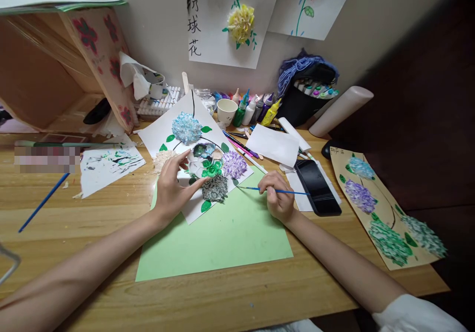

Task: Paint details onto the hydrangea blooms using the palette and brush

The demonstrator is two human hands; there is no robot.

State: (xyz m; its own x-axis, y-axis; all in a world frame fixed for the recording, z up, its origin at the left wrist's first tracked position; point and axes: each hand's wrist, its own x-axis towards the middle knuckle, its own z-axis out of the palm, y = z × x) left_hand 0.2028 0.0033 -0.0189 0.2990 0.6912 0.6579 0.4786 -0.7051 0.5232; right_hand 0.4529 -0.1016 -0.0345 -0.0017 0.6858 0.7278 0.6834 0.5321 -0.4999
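Blue paintbrush pinched level in right hand; left hand, forearm outstretched, clasping white palette.

On the desk a large sheet lies near and central. A flower picture overlaps its far left corner, with a palette on it. Just right is a thin brush, then a phone, and a second picture at the right edge. A cup and bottles stand far behind, and a loose brush lies left.

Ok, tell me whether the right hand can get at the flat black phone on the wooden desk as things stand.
Probably yes: the right hand lies just beside the flat black phone with nothing between, though it grips a thin blue paintbrush.
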